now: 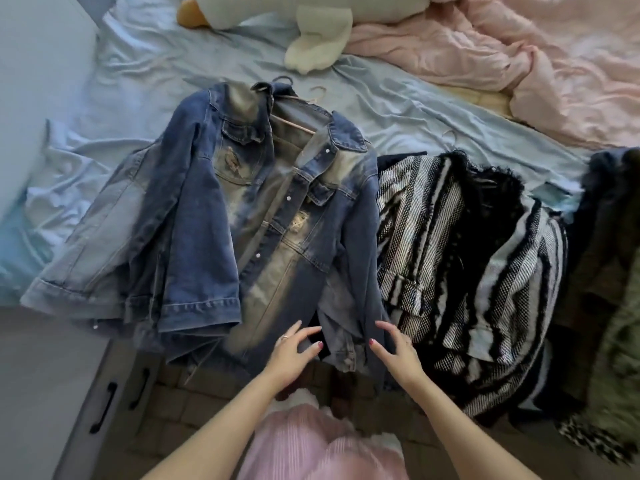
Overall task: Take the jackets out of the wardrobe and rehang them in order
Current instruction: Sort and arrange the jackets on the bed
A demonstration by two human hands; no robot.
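Now both hands [343,351] open over denim jacket [263,216]

Bed [408,109]: denim jacket [214,216], striped jacket [460,258], pink blanket [519,57].

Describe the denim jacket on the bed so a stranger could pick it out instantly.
Start at the bed's pale blue sheet. The denim jacket lies spread flat at its near edge, collar away, on a hanger, just beyond both hands. It is left of the striped jacket. Unlike that black-and-white weave, it is faded blue with snap buttons and chest pockets.
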